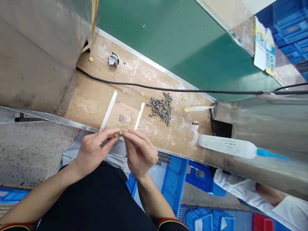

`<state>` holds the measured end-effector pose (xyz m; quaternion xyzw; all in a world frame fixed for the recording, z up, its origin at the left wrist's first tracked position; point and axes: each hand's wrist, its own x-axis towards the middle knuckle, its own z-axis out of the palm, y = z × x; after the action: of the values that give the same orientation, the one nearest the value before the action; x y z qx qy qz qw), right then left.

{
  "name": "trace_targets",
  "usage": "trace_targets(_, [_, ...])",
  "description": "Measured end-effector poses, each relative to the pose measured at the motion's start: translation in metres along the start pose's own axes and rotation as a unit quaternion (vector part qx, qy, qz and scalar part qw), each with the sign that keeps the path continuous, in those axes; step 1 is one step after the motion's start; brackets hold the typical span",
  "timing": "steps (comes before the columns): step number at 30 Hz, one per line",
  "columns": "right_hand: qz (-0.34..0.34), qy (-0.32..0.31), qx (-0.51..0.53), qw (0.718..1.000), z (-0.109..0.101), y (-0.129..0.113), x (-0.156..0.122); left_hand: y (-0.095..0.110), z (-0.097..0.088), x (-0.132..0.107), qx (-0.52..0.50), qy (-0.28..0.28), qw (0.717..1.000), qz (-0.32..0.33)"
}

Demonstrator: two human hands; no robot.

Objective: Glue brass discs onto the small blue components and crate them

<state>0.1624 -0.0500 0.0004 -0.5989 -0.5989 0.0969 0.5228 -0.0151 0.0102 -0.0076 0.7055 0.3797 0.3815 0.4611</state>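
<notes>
Both hands meet in the lower middle of the frame, just over the near edge of the table [91, 99]. The left hand [92, 150] pinches a small piece [119, 134] with its thumb and pointer finger. The right hand [141, 150] pinches the same piece from the other side with its fingertips. The other fingers of both hands are loosely curled. The piece is tiny, gold and blue. It is up in the air, not on the table.

A pile [161, 108] of little pieces like it lies on the table, a bit right of the middle. Many pieces are in that pile and only one is in hand, so I think most of the work is left. More small pieces show in a blue bin [175, 173] under the table edge, but I cannot tell if those are done.

Near the hands lie two white strips [108, 110] with a clear blob [125, 118] between them. A stick [197, 109] lies just right of the pile. A glue bottle [226, 146] lies at the right, well apart from the hands.
</notes>
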Motion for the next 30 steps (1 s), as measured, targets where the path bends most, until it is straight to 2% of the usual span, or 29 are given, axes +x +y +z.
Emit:
trace_targets(8, [-0.015,0.001,0.006,1.0,-0.001,0.0,-0.001,0.001,0.0,0.0,0.031,0.007,0.999,0.042])
trace_targets(17, [-0.088,-0.017,-0.032,0.996,-0.007,0.001,-0.004,0.012,-0.003,0.002,0.113,0.017,0.987,0.115])
trace_targets(24, [-0.121,-0.018,-0.07,0.99,-0.01,0.003,-0.01,0.02,-0.004,0.001,0.167,0.011,0.976,0.138])
trace_targets(30, [-0.132,0.0,-0.089,0.987,-0.007,0.002,-0.013,0.026,-0.003,0.002,0.17,0.009,0.975,0.141])
